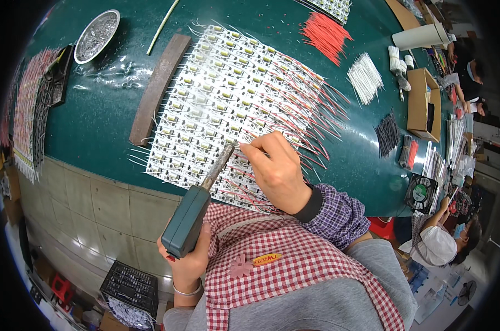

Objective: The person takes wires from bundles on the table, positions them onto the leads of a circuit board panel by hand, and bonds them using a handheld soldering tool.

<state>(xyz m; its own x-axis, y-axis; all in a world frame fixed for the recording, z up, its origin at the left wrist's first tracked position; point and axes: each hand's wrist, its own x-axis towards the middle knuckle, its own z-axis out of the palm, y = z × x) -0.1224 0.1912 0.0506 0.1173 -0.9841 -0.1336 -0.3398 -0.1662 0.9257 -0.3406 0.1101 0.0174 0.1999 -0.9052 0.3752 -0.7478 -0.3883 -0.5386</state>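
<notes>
My left hand is wrapped round the handle of a dark green soldering gun. Its metal tip points up and right onto a large panel of small white circuit boards. Just beside that tip, my right hand is closed in a pinch over the panel; what sits between the fingertips is too small to make out. Rows of yellowish parts cover the boards. Red and white wires stick out along the panel's right side, and pale wires show at its left edge.
Left of the panel lies a brown bar, with a metal bowl beyond. Bundles of red wires, white wires and black wires lie to the right, near a cardboard box and a small fan. Other people sit farther right.
</notes>
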